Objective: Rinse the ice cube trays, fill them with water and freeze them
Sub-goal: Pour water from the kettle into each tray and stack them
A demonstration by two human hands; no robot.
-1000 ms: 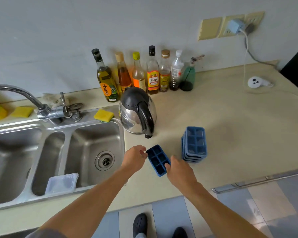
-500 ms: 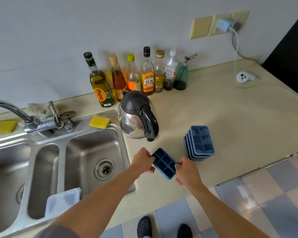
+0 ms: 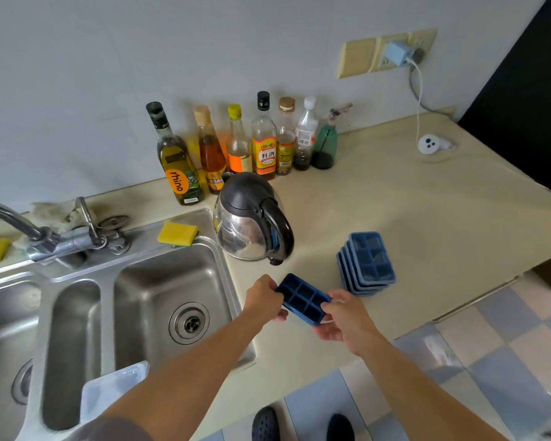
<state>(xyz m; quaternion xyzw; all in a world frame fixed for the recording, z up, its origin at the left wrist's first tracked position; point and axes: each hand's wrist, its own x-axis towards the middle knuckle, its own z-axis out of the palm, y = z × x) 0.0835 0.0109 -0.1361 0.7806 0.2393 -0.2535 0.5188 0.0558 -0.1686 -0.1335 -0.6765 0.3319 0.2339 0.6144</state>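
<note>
A dark blue six-cell ice cube tray point(image 3: 303, 299) is held between both hands just above the beige counter point(image 3: 411, 218), right of the sink. My left hand point(image 3: 263, 299) grips its left end and my right hand point(image 3: 344, 315) grips its right end, fingers curled under it. A stack of several lighter blue ice cube trays point(image 3: 368, 262) stands on the counter just right of the hands. The steel sink basin point(image 3: 159, 281) with its drain lies to the left, under the tap point(image 3: 23, 227).
A steel kettle point(image 3: 252, 221) stands right behind the held tray. Several bottles point(image 3: 263, 138) line the wall. A yellow sponge point(image 3: 177, 233) lies on the sink rim. A clear plastic lid point(image 3: 112, 389) leans at the sink's front edge. The counter edge runs below the hands.
Both hands have lifted the dark tray slightly and turned it more crosswise. The stack of trays has not moved.
</note>
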